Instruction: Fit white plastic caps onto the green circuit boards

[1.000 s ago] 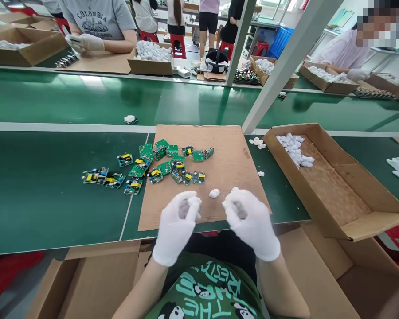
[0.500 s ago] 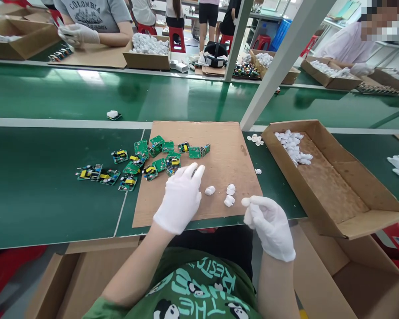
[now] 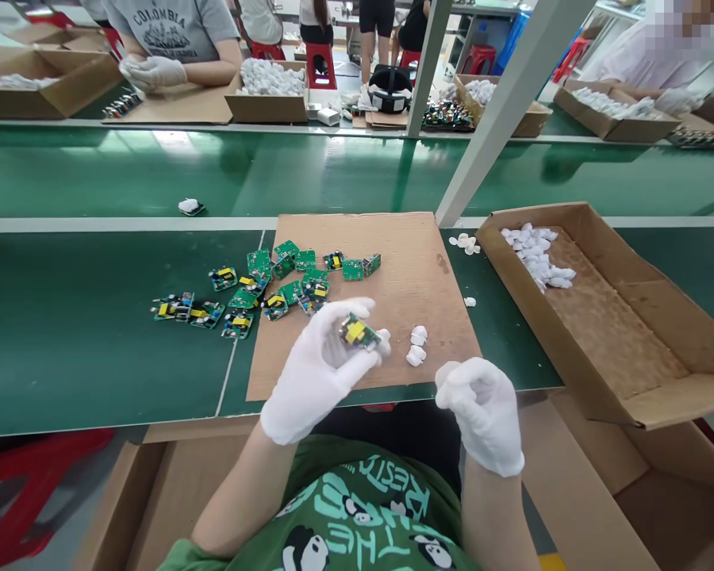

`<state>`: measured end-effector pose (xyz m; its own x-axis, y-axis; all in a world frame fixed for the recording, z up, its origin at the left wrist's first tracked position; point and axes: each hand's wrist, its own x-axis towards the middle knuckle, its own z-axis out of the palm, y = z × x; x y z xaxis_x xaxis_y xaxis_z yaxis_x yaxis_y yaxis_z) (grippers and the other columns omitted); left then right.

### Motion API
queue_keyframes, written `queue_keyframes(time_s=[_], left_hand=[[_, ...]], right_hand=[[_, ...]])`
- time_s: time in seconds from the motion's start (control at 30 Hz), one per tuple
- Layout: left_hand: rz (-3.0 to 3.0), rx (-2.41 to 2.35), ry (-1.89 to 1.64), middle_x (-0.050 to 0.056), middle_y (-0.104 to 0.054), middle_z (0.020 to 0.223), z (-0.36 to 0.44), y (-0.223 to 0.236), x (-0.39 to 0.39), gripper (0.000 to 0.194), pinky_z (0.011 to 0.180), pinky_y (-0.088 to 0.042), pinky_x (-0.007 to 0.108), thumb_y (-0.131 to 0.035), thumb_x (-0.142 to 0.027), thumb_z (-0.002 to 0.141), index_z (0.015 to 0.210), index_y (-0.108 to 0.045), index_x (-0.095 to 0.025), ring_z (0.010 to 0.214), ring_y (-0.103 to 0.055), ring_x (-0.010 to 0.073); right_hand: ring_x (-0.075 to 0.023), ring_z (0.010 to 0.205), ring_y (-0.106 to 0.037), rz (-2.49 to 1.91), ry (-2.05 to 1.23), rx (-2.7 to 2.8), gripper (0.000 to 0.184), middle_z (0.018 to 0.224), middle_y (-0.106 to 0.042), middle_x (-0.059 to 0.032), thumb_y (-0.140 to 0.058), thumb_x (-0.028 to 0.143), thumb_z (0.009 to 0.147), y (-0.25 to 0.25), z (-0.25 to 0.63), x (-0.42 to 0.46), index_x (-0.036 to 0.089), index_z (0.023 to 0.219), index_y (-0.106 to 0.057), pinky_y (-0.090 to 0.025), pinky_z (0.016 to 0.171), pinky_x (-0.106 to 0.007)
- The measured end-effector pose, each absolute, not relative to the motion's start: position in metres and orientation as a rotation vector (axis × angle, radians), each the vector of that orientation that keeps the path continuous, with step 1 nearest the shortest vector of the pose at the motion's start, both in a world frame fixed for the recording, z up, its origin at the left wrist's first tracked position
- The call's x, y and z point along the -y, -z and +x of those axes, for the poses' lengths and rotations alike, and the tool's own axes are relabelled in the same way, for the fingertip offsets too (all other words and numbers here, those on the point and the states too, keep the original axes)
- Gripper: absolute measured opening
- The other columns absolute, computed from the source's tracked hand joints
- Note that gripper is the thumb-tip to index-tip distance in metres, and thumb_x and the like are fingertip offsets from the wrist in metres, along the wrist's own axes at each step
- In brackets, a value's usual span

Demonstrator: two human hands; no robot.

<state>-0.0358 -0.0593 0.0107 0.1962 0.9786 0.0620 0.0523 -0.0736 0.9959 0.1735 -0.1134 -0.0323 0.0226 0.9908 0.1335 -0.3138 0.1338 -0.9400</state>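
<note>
My left hand (image 3: 321, 369), in a white glove, is closed on a small circuit board (image 3: 358, 331) with a yellow-wrapped part facing up. It holds the board over the cardboard sheet (image 3: 404, 293). My right hand (image 3: 481, 412), also gloved, is at the sheet's front right corner with thumb and fingertips pinched together; whether anything is between them I cannot make out. Small crumpled white pieces (image 3: 417, 346) lie on the sheet between my hands. Beyond my left hand is a loose cluster of green circuit boards (image 3: 291, 277), spreading left onto the green tabletop.
On the right stands an open carton (image 3: 624, 317) with white pieces at its far end. A few more white pieces (image 3: 465, 243) lie beside it. A slanted white post (image 3: 512, 111) rises behind the sheet. Across the green belt (image 3: 333, 174), co-workers sit by boxes.
My left hand has picked up a circuit board and turned so that the board shows. My right hand stays pinched in nearly the same place. The view has shifted slightly.
</note>
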Motion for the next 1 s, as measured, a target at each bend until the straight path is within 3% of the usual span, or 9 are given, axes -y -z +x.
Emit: queue_keyframes(time_s=[0.07, 0.13, 0.3, 0.37, 0.47, 0.6, 0.77, 0.9, 1.0], left_hand=[[1.175, -0.923, -1.014, 0.009, -0.062, 0.127, -0.035, -0.008, 0.071, 0.036, 0.075, -0.059, 0.034, -0.065, -0.019, 0.084, 0.117, -0.053, -0.025, 0.087, -0.071, 0.0186], [1.142, -0.919, -0.938, 0.011, -0.062, 0.13, -0.034, -0.002, 0.08, 0.047, 0.09, -0.057, 0.036, -0.066, -0.014, 0.081, 0.126, -0.055, -0.024, 0.11, -0.066, 0.0236], [1.438, -0.955, -0.841, 0.01, -0.049, 0.15, -0.04, 0.007, 0.095, 0.068, 0.121, -0.026, 0.052, -0.068, -0.008, 0.077, 0.141, -0.052, -0.026, 0.143, -0.038, 0.0313], [1.348, -0.897, -0.87, 0.011, -0.052, 0.147, -0.043, 0.008, 0.098, 0.07, 0.116, -0.036, 0.05, -0.069, -0.01, 0.079, 0.144, -0.047, -0.027, 0.136, -0.047, 0.0306], [1.079, -0.799, -0.918, 0.011, -0.059, 0.136, -0.044, 0.011, 0.098, 0.066, 0.08, -0.058, 0.032, -0.069, -0.019, 0.084, 0.144, -0.044, -0.03, 0.094, -0.068, 0.0194], [0.941, -0.799, -0.912, 0.009, -0.068, 0.115, -0.046, 0.022, 0.096, 0.039, 0.056, -0.05, 0.024, -0.066, -0.041, 0.089, 0.123, -0.055, -0.024, 0.056, -0.056, 0.0077], [0.859, -0.718, -0.895, 0.01, -0.064, 0.124, -0.047, 0.028, 0.097, 0.031, 0.081, -0.053, 0.032, -0.056, -0.045, 0.095, 0.116, -0.064, -0.024, 0.091, -0.063, 0.0187], [0.718, -0.615, -0.879, 0.011, -0.066, 0.119, -0.043, 0.023, 0.098, 0.035, 0.091, -0.051, 0.036, -0.061, -0.04, 0.092, 0.121, -0.067, -0.022, 0.103, -0.062, 0.0234], [0.601, -0.651, -0.907, 0.007, -0.066, 0.106, -0.041, 0.02, 0.099, 0.032, 0.088, -0.051, 0.033, -0.066, -0.036, 0.089, 0.117, -0.07, -0.024, 0.094, -0.062, 0.019]], right_hand=[[-0.0083, 0.046, -0.05, -0.865, -1.269, 1.017, 0.012, 0.056, -0.059, 0.0051, -0.077, 0.028, 0.082, 0.027, 0.166, 0.113, 0.024, 0.089, -0.067, -0.047, 0.051, -0.025], [-0.0079, 0.043, -0.047, -0.872, -1.291, 0.989, 0.014, 0.054, -0.058, 0.0057, -0.077, 0.03, 0.082, 0.022, 0.156, 0.111, 0.024, 0.089, -0.066, -0.046, 0.048, -0.024], [-0.0085, 0.046, -0.053, -0.954, -1.437, 0.937, 0.023, 0.066, -0.066, 0.0014, -0.077, 0.038, 0.08, 0.027, 0.133, 0.105, 0.021, 0.084, -0.062, -0.045, 0.046, -0.022], [-0.0078, 0.046, -0.052, -0.969, -1.518, 0.886, 0.029, 0.071, -0.067, -0.0001, -0.077, 0.044, 0.078, 0.032, 0.128, 0.105, 0.02, 0.084, -0.061, -0.042, 0.042, -0.02], [-0.0073, 0.046, -0.051, -0.926, -1.61, 0.823, 0.032, 0.071, -0.065, 0.0008, -0.075, 0.048, 0.079, 0.035, 0.125, 0.108, 0.02, 0.082, -0.061, -0.039, 0.041, -0.019], [-0.009, 0.048, -0.054, -0.85, -1.599, 0.902, 0.028, 0.078, -0.069, -0.0011, -0.07, 0.047, 0.084, 0.03, 0.129, 0.116, 0.022, 0.095, -0.066, -0.043, 0.043, -0.022], [-0.0131, 0.064, -0.066, -0.985, -1.289, 1.031, 0.043, 0.092, -0.075, -0.0005, -0.072, 0.034, 0.087, 0.021, 0.136, 0.12, 0.033, 0.127, -0.056, -0.058, 0.06, -0.029], [-0.0207, 0.098, -0.071, -1.079, -1.117, 1.276, 0.025, 0.11, -0.073, -0.0047, -0.066, 0.021, 0.09, 0.014, 0.136, 0.116, 0.029, 0.113, -0.065, -0.061, 0.085, -0.04], [-0.0207, 0.099, -0.07, -1.0, -0.955, 1.567, 0.021, 0.123, -0.065, -0.0065, -0.066, 0.018, 0.088, 0.01, 0.136, 0.114, 0.028, 0.105, -0.068, -0.058, 0.092, -0.042]])
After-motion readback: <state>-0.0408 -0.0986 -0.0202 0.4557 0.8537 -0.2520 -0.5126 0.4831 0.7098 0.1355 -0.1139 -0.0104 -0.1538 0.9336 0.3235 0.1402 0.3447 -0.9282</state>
